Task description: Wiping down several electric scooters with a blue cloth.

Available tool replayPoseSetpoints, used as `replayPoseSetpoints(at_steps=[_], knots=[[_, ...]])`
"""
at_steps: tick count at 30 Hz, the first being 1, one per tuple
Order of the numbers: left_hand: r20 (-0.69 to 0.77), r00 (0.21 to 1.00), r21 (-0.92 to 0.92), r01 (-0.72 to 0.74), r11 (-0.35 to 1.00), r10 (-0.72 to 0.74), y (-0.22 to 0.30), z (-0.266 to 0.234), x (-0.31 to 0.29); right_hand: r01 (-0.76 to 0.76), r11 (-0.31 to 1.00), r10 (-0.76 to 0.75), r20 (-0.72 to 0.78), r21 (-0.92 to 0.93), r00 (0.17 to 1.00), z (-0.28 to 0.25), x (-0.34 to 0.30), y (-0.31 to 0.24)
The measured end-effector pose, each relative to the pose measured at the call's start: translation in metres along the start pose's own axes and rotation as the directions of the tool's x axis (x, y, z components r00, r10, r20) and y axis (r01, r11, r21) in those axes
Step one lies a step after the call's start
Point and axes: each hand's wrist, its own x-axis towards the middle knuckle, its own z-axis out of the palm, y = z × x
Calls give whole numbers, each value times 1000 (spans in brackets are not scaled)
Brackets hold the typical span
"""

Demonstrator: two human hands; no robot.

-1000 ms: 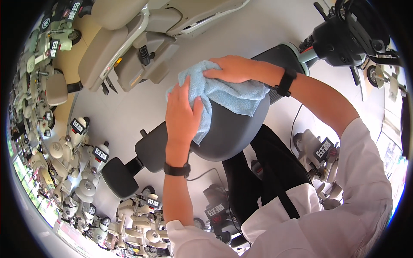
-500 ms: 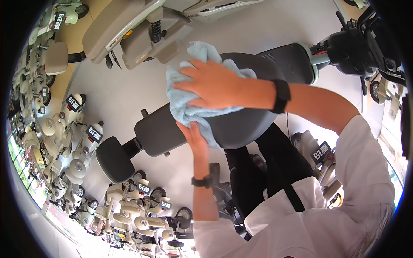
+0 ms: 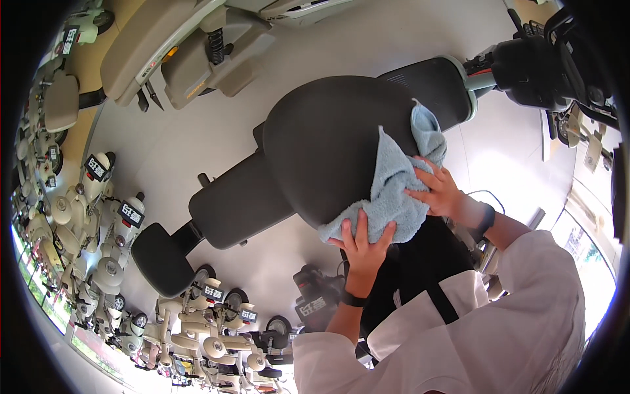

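A light blue towel [image 3: 397,197] drapes over the near right edge of a wide black scooter seat [image 3: 335,138]. At the towel's near edge, my left hand [image 3: 362,253] grips it, fingertips on top of the fabric. My right hand [image 3: 441,192] holds its right side, fingers bent over the folds. One corner of the cloth points up over the seat, and another stands raised near the seat's right rim. Both palms are partly hidden.
A longer black rear seat [image 3: 239,200] and a backrest pad [image 3: 161,259] extend to the left. Handlebars [image 3: 538,72] and a footboard [image 3: 433,92] lie at the right. A beige scooter [image 3: 157,52] stands at the far left; several more scooters [image 3: 216,345] fill the near left.
Both hands and the towel have moved from the seat's left and middle to its near right edge. The right hand has drawn back toward me, uncovering the seat top.
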Motion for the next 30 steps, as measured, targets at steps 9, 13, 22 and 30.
replayPoseSetpoints(at_steps=[9, 13, 22, 30], knots=[[427, 903, 9, 44, 999, -43, 2, -40, 108, -138, 948, 221, -280, 288, 934, -15, 66, 39], [415, 909, 9, 40, 999, -41, 6, -18, 142, -254, 853, 413, -291, 456, 863, -20, 83, 39], [341, 937, 22, -84, 996, 71, 2, -23, 92, -439, 740, 649, -372, 509, 664, 21, 29, -45], [350, 928, -38, -124, 992, 130, -23, -45, 78, -502, 735, 650, -262, 456, 713, 13, 41, -86]])
